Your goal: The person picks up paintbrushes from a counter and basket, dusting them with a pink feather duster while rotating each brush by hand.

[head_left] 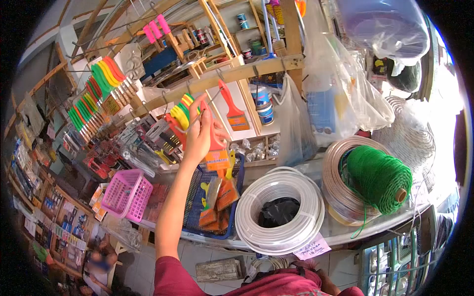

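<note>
My left hand (201,135) is raised at a hanging hook, its fingers closed round the handle of a red-handled paintbrush (217,159) with an orange label. Yellow and green brush handles (181,111) hang just behind the fingers. Another red-handled paintbrush (232,108) hangs from the wooden rail to the right. Below the hand, a blue basket (190,204) holds several brushes with orange labels and yellow handles. My right hand does not show.
A pink basket (127,195) stands left of the blue one. To the right are a white cable coil (247,217), a spool of green twine (377,177) and hanging plastic bags (294,123). A person (101,261) is at the lower left.
</note>
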The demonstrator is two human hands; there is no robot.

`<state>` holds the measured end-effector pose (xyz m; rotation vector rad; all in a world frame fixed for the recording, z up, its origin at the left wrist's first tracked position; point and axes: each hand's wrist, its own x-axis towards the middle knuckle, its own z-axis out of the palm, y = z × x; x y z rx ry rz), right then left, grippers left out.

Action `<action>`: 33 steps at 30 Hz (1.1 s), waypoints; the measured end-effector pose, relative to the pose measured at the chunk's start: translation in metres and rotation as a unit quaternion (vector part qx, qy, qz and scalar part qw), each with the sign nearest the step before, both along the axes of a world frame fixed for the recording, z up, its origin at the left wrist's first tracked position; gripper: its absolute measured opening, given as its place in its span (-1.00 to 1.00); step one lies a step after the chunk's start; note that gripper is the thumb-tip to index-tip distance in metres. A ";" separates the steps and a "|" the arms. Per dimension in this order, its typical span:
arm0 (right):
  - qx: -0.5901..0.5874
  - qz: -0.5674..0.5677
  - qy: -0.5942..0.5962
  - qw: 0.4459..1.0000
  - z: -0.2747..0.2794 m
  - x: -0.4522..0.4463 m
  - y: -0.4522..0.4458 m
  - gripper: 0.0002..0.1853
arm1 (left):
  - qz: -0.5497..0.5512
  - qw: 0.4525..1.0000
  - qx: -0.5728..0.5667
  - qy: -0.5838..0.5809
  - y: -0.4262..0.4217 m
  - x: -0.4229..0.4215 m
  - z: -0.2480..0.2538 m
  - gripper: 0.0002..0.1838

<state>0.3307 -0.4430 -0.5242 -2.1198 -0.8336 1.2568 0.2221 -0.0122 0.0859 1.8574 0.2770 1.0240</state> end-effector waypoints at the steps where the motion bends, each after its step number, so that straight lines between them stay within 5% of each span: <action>1: 0.000 -0.002 -0.001 1.000 0.000 -0.001 0.001 -0.68 | 0.023 0.999 0.041 -0.005 0.014 0.010 -0.005 -0.55; 4: 0.001 -0.010 -0.002 1.000 -0.003 -0.011 -0.008 -0.68 | 0.129 0.967 0.215 -0.029 0.065 0.043 -0.021 -0.53; 6: -0.001 -0.016 -0.003 1.000 -0.006 -0.017 -0.013 -0.68 | 0.237 0.884 0.398 -0.059 0.085 0.066 -0.019 -0.50; 8: -0.007 -0.023 -0.004 1.000 -0.009 -0.024 -0.018 -0.68 | 0.149 0.976 0.155 0.018 0.082 0.073 -0.022 -0.46; 13: -0.012 -0.028 -0.007 1.000 -0.012 -0.040 -0.027 -0.68 | 0.115 0.966 0.230 -0.022 0.094 0.079 -0.029 -0.35; 16: -0.005 -0.016 -0.022 1.000 -0.010 -0.042 -0.018 -0.68 | 0.197 0.952 0.230 0.037 0.080 0.053 -0.052 -0.27; 19: 0.001 0.007 -0.041 0.999 -0.002 -0.043 -0.010 -0.68 | 0.211 0.894 0.378 0.118 0.037 0.003 -0.075 -0.35; 22: 0.009 0.035 -0.064 0.997 0.007 -0.041 0.013 -0.68 | 0.157 0.878 0.401 0.207 0.000 -0.056 -0.074 -0.51; 23: 0.008 0.044 -0.063 0.997 0.010 -0.044 0.019 -0.68 | 0.150 0.896 0.361 0.208 -0.003 -0.071 -0.075 -0.69; 26: 0.015 0.072 -0.078 0.994 0.020 -0.045 0.049 -0.68 | 0.118 0.953 0.191 0.204 0.022 -0.118 -0.097 -0.75; 31: 0.023 0.134 -0.091 0.986 0.034 -0.064 0.097 -0.68 | 0.075 0.902 0.050 0.421 0.034 -0.190 -0.154 -0.64; 33: 0.025 0.160 -0.099 0.982 0.039 -0.076 0.112 -0.68 | 0.052 0.886 0.087 0.452 0.040 -0.209 -0.188 -0.56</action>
